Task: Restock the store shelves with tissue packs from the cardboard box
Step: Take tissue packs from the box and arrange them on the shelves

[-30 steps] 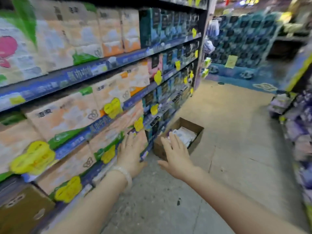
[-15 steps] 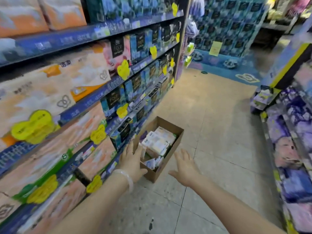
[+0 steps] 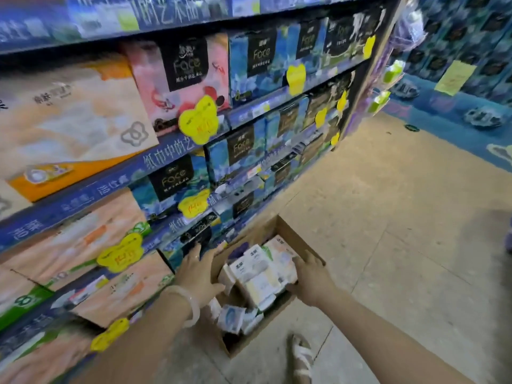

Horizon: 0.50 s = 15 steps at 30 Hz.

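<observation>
An open cardboard box sits on the floor against the bottom of the shelves. Inside lie several white and pastel tissue packs, with smaller ones loose at the near end. My left hand, a pale bracelet on its wrist, lies over the box's left wall with fingers spread and the thumb reaching inside. My right hand is at the box's right side. Its fingers curl round the right end of the top bundle of packs.
The shelves on the left are packed with orange and blue tissue boxes and carry yellow price tags. A sandalled foot stands just near of the box. Tan floor tiles stretch to the right, and a blue display stack rises at the far end.
I have come closer to the box and both hands have reached down to it. The left hand has settled on the left wall, and the right hand has closed on the packs.
</observation>
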Each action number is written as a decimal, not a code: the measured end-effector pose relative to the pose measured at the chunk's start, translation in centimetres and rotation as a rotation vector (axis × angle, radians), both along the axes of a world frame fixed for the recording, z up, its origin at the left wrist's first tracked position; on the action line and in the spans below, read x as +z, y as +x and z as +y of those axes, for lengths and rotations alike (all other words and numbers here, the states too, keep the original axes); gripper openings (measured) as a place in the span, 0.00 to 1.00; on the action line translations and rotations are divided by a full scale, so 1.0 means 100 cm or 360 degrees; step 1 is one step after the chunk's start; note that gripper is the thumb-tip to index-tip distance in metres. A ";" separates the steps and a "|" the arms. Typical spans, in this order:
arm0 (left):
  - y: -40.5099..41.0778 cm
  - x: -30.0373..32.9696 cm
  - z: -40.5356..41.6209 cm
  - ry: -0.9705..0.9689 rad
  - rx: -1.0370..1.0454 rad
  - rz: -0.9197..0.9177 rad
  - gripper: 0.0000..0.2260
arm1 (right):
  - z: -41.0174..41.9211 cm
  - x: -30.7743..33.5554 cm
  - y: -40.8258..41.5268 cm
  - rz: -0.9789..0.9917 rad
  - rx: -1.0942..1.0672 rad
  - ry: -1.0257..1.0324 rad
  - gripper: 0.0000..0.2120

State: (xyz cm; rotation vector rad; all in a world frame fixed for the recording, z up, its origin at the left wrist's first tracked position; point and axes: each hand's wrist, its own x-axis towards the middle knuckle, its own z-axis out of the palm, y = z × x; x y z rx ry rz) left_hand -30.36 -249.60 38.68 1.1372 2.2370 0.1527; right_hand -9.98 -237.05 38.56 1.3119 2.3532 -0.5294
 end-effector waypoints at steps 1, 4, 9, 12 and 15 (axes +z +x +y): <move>0.002 -0.018 0.016 -0.0038 0.0083 -0.0037 0.36 | 0.024 -0.013 -0.004 -0.0027 0.0051 -0.0050 0.32; 0.011 -0.070 0.056 -0.0158 0.0257 -0.0163 0.36 | 0.080 -0.062 -0.012 -0.0111 0.0219 -0.0192 0.32; 0.029 -0.152 0.095 -0.0279 0.0389 -0.0283 0.34 | 0.140 -0.141 -0.023 -0.0165 0.0263 -0.0379 0.31; 0.029 -0.207 0.104 -0.0331 0.0497 -0.0299 0.36 | 0.158 -0.194 -0.031 -0.0203 0.0281 -0.0498 0.31; 0.029 -0.268 0.106 -0.0419 0.0577 -0.0344 0.36 | 0.166 -0.256 -0.037 -0.0244 0.0342 -0.0583 0.31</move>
